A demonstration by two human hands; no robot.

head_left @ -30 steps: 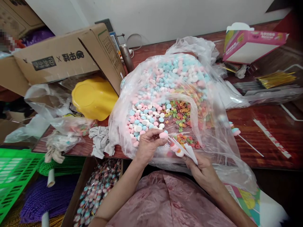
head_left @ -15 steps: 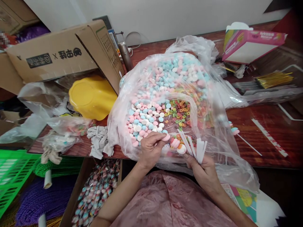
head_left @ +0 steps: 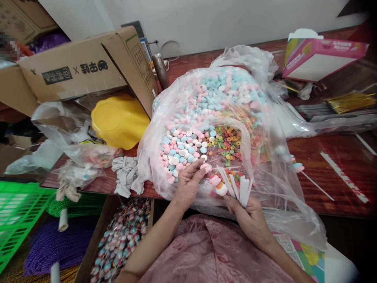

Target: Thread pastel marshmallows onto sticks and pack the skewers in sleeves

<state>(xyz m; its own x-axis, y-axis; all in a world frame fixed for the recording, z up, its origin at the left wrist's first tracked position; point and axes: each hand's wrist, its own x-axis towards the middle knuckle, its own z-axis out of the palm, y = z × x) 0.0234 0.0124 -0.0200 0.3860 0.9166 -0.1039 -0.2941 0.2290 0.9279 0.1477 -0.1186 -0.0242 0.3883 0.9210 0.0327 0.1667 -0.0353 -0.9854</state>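
Observation:
My left hand (head_left: 188,184) pinches a pink button-shaped candy (head_left: 206,168) between thumb and fingers, over the front of a clear plastic bag (head_left: 147,157). To its right, my right hand (head_left: 251,216) is closed around a bundle of white sticks (head_left: 244,190). Pink, orange and white candies (head_left: 216,184) sit in a row at my right fingertips, just short of the left hand's candy; the stick through them is largely hidden. Pink, white and blue candies (head_left: 182,151) lie loose in the bag's opening, beside small colourful ring-shaped candies (head_left: 231,137).
A finished candy stick (head_left: 313,182) lies right of the bag. Left stand a cardboard box (head_left: 85,67), a yellow scalloped container (head_left: 118,122) and crumpled grey gloves (head_left: 126,175). Below the table edge are a box of candy sticks (head_left: 123,236) and a green basket (head_left: 20,216).
The view has shifted slightly, so the table appears further right. Against it, both hands have moved a little to the left, keeping hold of the candy and the sticks.

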